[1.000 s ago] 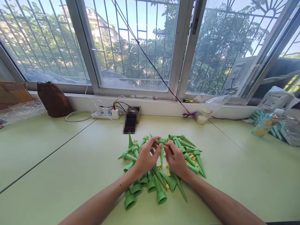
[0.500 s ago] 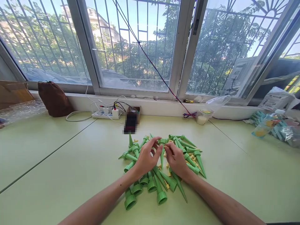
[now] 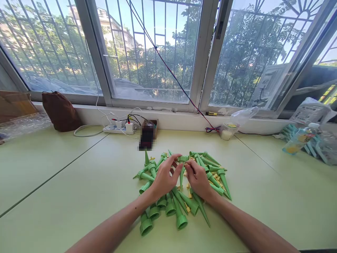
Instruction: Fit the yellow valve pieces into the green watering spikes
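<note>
Between the thumb and fingers of my left hand (image 3: 165,175) is a green plastic watering spike (image 3: 181,172), its wide collar up and its point down. My right hand (image 3: 197,177) is closed in a pinch against the side of that collar; whatever its fingertips hold is too small and covered to make out. Around both hands lies a pile of similar green spikes (image 3: 181,220), several with open threaded ends facing me. Small yellow valve pieces (image 3: 187,208) are scattered among them, partly under my hands.
Along the back stand a brown drawstring bag (image 3: 60,112), a white power strip (image 3: 119,130), a small box (image 3: 154,128) and a plastic cup (image 3: 228,131). At the right are a bottle (image 3: 300,138) and plastic-wrapped items. A window (image 3: 158,52) rises behind the table.
Almost nothing differs. My hands stay in the same place on the upright spike, whose tip has shifted very slightly left.
</note>
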Tool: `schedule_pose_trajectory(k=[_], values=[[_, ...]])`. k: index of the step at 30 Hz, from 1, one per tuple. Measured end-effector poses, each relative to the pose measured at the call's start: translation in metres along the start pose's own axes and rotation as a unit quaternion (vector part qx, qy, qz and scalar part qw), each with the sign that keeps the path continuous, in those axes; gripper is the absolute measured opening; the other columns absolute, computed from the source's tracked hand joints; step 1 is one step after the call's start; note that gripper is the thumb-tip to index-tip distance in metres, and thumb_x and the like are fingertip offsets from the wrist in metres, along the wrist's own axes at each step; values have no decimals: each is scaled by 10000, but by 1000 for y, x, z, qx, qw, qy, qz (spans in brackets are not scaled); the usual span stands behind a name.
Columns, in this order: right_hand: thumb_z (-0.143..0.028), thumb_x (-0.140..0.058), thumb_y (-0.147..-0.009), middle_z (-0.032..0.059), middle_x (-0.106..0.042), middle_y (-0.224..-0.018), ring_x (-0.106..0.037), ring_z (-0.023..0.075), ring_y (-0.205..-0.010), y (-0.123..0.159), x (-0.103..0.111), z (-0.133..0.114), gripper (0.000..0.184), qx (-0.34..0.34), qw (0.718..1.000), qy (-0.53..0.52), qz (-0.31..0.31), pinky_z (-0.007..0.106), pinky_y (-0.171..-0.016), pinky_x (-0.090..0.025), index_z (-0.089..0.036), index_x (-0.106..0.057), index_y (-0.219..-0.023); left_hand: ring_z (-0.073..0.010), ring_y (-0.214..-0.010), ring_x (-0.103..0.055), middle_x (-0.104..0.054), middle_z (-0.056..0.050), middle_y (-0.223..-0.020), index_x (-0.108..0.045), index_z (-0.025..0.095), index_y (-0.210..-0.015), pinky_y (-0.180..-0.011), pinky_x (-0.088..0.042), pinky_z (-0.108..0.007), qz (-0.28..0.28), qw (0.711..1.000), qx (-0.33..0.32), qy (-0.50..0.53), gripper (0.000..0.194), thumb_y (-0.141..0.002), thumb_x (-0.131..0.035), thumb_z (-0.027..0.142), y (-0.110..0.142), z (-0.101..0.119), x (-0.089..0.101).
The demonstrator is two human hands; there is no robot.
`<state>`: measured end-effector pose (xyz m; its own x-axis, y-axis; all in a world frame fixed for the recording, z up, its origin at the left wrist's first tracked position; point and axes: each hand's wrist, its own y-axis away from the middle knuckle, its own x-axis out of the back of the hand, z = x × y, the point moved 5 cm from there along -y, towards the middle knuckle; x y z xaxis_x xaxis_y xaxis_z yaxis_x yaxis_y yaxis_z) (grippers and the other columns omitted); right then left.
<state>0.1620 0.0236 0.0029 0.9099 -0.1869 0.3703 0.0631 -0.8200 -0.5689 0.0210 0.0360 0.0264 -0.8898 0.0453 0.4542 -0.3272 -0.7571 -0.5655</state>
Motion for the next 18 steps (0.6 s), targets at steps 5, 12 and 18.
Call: schedule_pose_trajectory(k=[5, 12, 18], values=[[-319, -405, -1009, -40, -443, -616, -386, 134, -519, 0, 0, 1, 226, 4, 1000, 6, 1, 275, -534, -324, -212, -497, -833, -144, -771, -624, -640, -48, -915, -533, 199, -1223, -661, -556, -254, -8, 1000, -4, 5, 285, -980, -479, 339, 0, -2, -1], [-337, -403, -1013, -35, -458, -625, -390, 138, -524, 0, 1, 3, 237, 2, 1000, 9, -1, 274, -531, -314, -217, -497, -832, -142, -726, -613, -657, -51, -902, -526, 201, -1226, -656, -546, -263, -17, 1000, 4, 2, 281, -978, -481, 327, 0, -2, -3], [-367, -397, -1016, -33, -460, -621, -397, 142, -530, 0, 0, 5, 259, -2, 1000, 9, -3, 275, -534, -320, -219, -492, -826, -140, -719, -602, -650, -43, -876, -529, 205, -1218, -642, -529, -252, -18, 1000, 3, -2, 270, -977, -477, 315, 0, -2, -3]])
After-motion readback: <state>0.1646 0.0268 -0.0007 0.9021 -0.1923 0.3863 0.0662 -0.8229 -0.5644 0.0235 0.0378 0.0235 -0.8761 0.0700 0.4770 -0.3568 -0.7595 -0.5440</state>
